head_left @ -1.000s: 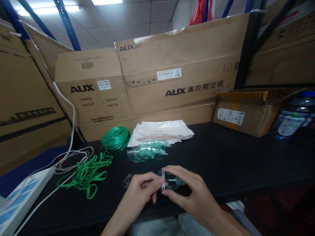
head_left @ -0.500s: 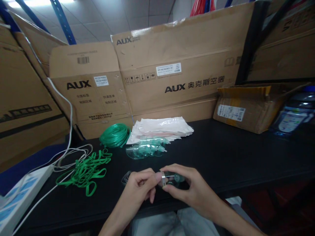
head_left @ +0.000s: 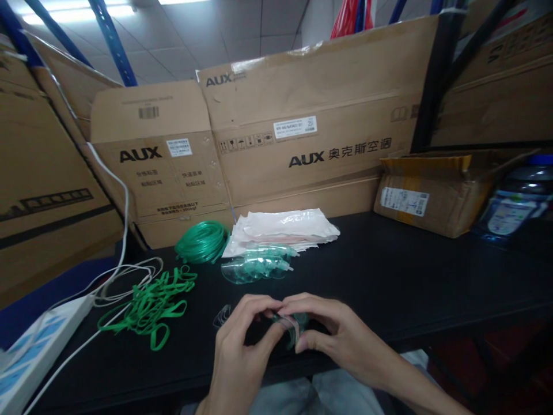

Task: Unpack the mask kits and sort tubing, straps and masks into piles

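Note:
Low over the black table's front edge, my left hand (head_left: 248, 337) and my right hand (head_left: 326, 325) pinch one clear green oxygen mask (head_left: 292, 333) from opposite sides. The fingers of both hands curl round it, thumbs facing the front, and hide much of its shape. A small pile of thin clear loops (head_left: 222, 316) lies just left of my left hand. Beyond my hands rests a row of nested clear green masks (head_left: 257, 265). White flat pouches (head_left: 283, 227) are stacked behind them.
A coil of green tubing (head_left: 202, 242) and a tangle of green elastic straps (head_left: 151, 305) lie left, beside white cables and a power strip (head_left: 47, 340). Cardboard panels (head_left: 319, 115) wall the back. An open carton (head_left: 423, 196) and a blue-capped bottle (head_left: 514, 199) stand right.
My left hand has spread from a pinch at the mask's edge to a grip around its side. The mask has turned in my hands, and the silvery strip on its rim no longer shows plainly.

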### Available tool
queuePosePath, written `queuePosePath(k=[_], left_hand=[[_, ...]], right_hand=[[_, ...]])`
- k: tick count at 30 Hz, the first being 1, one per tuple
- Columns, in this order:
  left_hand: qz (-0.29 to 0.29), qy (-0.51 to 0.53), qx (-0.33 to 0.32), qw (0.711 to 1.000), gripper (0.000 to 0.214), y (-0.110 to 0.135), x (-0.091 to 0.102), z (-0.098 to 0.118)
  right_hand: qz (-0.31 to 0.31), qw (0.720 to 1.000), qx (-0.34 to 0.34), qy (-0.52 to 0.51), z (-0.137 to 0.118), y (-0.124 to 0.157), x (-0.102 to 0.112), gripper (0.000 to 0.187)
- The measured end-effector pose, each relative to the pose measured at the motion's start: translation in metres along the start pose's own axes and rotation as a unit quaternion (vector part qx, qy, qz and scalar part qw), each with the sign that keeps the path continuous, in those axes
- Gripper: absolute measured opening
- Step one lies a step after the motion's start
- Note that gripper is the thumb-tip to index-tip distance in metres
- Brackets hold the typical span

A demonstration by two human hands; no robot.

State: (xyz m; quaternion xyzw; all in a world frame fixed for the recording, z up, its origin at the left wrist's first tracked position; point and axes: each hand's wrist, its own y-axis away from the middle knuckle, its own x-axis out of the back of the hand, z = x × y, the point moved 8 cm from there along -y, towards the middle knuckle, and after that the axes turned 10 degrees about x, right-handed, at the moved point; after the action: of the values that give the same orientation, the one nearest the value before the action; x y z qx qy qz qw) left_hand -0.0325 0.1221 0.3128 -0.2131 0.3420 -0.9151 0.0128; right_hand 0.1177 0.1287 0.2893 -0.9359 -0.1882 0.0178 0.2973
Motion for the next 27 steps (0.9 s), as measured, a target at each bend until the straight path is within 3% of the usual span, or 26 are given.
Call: queuePosePath(k=[5, 14, 17, 22, 24, 27], left_hand=[[0.015, -0.019, -0.080, 0.997, 0.019, 0.006, 0.004, 0.012], [0.007, -0.057, -0.117, 0.991, 0.024, 0.010, -0.001, 0.014], [0.023, -0.062, -0.118, 0.991, 0.021, 0.010, 0.002, 0.016], [0.055, -0.078, -0.118, 0.988, 0.019, 0.012, 0.006, 0.019], [0.054, -0.089, -0.127, 0.986, 0.021, 0.013, 0.004, 0.020], [0.035, -0.089, -0.133, 0.987, 0.024, 0.013, -0.001, 0.021]], right_hand=[[-0.003, 0.999, 0.020, 0.027, -0.002, 0.000, 0.001, 0.034], [-0.024, 0.998, 0.012, 0.049, -0.002, 0.002, -0.001, 0.025], [-0.027, 0.999, 0.006, 0.041, -0.001, 0.002, -0.001, 0.038], [-0.005, 0.991, 0.030, 0.134, -0.001, 0.008, 0.001, 0.090], [-0.012, 0.983, 0.048, 0.178, -0.001, 0.011, -0.002, 0.088], [-0.009, 0.974, 0.084, 0.212, -0.002, 0.013, -0.004, 0.070]])
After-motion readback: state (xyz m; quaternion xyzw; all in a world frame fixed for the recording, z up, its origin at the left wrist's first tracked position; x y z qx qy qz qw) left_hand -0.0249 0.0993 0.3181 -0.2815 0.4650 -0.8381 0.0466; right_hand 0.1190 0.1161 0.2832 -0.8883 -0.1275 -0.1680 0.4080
